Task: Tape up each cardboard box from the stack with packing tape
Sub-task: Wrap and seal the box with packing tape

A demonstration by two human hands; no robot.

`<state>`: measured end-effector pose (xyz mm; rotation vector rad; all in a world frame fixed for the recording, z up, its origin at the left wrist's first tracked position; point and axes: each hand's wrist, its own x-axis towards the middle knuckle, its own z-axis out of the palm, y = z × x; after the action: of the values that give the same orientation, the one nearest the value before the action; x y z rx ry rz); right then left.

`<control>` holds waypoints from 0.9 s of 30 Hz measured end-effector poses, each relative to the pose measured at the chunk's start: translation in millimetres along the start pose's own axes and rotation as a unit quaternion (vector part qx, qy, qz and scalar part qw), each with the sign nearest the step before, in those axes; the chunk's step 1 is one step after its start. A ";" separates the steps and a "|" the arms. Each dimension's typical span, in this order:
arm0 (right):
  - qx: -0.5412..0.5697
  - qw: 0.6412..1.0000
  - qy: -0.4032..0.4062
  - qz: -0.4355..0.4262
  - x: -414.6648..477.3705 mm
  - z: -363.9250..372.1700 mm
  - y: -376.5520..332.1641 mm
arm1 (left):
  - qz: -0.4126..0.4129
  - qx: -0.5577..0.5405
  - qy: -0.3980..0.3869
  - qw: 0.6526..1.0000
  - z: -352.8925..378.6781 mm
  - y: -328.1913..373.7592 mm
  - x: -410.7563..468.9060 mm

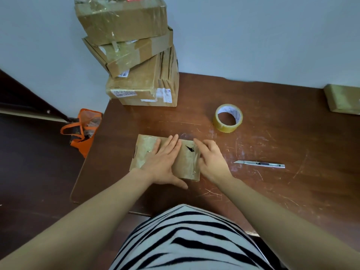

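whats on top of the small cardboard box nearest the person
The left hand presses flat on the cardboard box, the right hand rests on its right end. Clear tape and a black mark show; the top beneath the hands is hidden.

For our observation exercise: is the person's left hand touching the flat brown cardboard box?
Touching. Head view: the left hand lies flat on the flat brown cardboard box.

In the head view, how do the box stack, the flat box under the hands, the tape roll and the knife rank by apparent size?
1. box stack
2. flat box
3. tape roll
4. knife: longer than the roll but much thinner, so this ranking is unsure.
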<state>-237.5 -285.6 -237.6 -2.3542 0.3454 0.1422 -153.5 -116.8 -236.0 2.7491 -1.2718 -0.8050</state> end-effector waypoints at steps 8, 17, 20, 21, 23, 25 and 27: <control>-0.267 0.956 -0.103 -0.066 4.7 -5.0 2.6 | -0.008 0.016 0.011 1.000 7.8 1.8 3.9; -0.306 0.936 -0.152 -0.088 -4.2 -18.6 -2.9 | -0.009 0.025 0.015 1.000 11.7 0.1 5.0; -0.310 0.932 -0.167 -0.089 -3.9 -19.9 -1.5 | -0.009 0.032 0.016 0.999 12.9 0.6 5.0; -0.304 0.934 -0.168 -0.088 -2.7 -20.1 -0.9 | -0.010 0.033 0.017 0.999 13.2 0.8 5.0; -0.276 0.944 -0.160 -0.084 -0.8 -22.2 -0.1 | -0.013 0.028 0.017 0.999 12.8 1.4 5.2; -0.249 0.955 -0.140 -0.078 0.1 -24.6 -0.5 | -0.019 0.022 0.020 0.999 12.6 2.5 5.8; -0.244 0.960 -0.121 -0.070 0.8 -24.0 -4.4 | -0.027 0.014 0.026 0.999 12.6 4.9 6.5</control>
<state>-235.5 -299.4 -217.6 -2.7951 0.0191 0.4917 -159.2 -122.1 -248.8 2.8172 -1.2140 -0.7185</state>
